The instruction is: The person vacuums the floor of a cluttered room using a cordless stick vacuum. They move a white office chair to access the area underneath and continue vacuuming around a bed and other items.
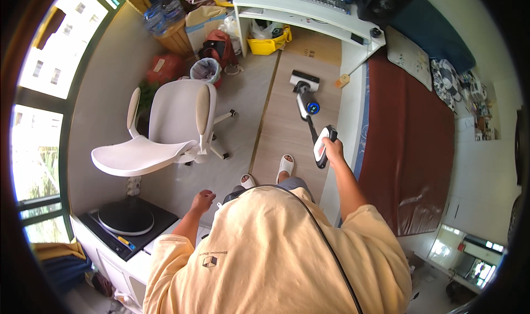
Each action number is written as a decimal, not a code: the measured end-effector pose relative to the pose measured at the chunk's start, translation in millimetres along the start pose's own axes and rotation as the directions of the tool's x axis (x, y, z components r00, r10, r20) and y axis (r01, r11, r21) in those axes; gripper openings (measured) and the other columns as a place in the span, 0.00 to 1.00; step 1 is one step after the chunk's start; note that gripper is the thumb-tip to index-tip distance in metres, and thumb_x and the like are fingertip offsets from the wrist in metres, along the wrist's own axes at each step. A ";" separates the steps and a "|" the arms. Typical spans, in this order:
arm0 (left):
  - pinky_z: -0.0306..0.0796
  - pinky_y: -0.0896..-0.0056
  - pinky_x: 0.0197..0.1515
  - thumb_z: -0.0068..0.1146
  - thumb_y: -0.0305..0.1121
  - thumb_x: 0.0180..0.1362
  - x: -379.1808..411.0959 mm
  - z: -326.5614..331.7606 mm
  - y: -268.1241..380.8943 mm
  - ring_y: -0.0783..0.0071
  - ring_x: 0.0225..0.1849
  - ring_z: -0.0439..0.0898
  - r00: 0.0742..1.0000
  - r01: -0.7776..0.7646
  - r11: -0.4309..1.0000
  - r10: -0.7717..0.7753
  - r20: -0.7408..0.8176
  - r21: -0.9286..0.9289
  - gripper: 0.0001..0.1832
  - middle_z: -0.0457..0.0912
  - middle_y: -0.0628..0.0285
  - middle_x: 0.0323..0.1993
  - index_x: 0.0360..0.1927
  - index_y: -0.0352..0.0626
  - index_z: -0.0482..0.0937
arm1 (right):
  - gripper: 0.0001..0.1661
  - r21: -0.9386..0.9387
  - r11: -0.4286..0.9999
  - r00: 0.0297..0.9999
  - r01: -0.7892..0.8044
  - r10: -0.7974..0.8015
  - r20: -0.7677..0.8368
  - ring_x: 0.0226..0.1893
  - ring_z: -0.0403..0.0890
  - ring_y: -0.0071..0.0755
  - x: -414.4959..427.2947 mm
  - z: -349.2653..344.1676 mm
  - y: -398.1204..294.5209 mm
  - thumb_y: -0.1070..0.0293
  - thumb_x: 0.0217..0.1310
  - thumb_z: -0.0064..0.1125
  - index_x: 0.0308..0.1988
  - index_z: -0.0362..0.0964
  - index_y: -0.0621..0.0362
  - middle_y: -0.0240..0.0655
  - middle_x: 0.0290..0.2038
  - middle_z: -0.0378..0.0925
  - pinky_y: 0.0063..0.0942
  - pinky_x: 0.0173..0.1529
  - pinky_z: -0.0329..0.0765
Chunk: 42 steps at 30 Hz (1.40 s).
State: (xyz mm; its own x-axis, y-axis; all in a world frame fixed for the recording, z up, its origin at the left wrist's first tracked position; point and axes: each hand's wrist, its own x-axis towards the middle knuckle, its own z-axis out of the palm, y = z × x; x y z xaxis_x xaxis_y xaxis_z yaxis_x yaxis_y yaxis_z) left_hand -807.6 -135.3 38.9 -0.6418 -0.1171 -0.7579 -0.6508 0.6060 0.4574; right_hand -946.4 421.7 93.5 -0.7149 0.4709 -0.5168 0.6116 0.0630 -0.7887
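Observation:
My right hand (333, 151) is closed around the white and black handle of an upright floor cleaner (307, 101). The cleaner leans away from me, its wide head resting on the wood-look floor (285, 123) and a round display glowing blue on its body. At my left side, my left hand (203, 201) hangs with its fingers curled; I see nothing in it, though the curl hides the palm. Nearest to that hand is a white cabinet top with a black cooktop-like panel (153, 214), on which a round black pan or plate (126, 217) sits.
A white office chair (182, 119) stands left. Ahead are a white desk (306, 28), a yellow bin (268, 45), a lined trash bin (205, 70) and a red backpack (221, 49). A bed with a dark red cover (408, 148) runs along the right. A small wooden block (342, 81) lies near its base.

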 end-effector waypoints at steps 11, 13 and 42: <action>0.78 0.64 0.41 0.61 0.48 0.59 -61.7 36.2 2.1 0.63 0.35 0.86 0.997 0.005 0.997 0.000 -0.076 0.073 0.24 0.88 0.53 0.35 0.48 0.38 0.84 | 0.26 -0.134 0.991 0.998 -0.013 0.005 -0.059 0.38 0.86 0.47 124.1 12.9 -1.9 0.56 0.53 0.61 0.41 0.79 0.71 0.51 0.35 0.84 0.39 0.45 0.79; 0.78 0.63 0.41 0.61 0.48 0.59 -58.6 36.5 -3.7 0.62 0.34 0.87 0.997 -0.010 0.996 0.017 -0.072 0.088 0.24 0.88 0.52 0.35 0.48 0.38 0.84 | 0.26 -0.131 0.991 0.997 -0.010 0.000 -0.077 0.38 0.86 0.46 109.5 1.4 9.2 0.56 0.53 0.61 0.41 0.79 0.70 0.50 0.36 0.85 0.38 0.45 0.79; 0.75 0.58 0.56 0.62 0.52 0.59 58.2 17.9 -36.1 0.57 0.51 0.84 0.964 -0.166 0.903 0.063 0.259 0.397 0.25 0.87 0.51 0.47 0.51 0.44 0.84 | 0.19 -0.206 0.964 0.979 -0.170 0.188 0.073 0.17 0.77 0.29 -332.8 -130.2 24.9 0.60 0.56 0.60 0.24 0.78 0.67 0.37 0.15 0.76 0.32 0.25 0.73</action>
State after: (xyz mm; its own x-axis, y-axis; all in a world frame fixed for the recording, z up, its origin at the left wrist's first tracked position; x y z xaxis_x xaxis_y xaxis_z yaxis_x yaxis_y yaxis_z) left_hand -814.1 -149.9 -30.0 -0.5546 0.1292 -0.8220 -0.3197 0.8790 0.3539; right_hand -649.1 381.1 289.2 -0.6098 0.4089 -0.6790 0.7807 0.1620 -0.6036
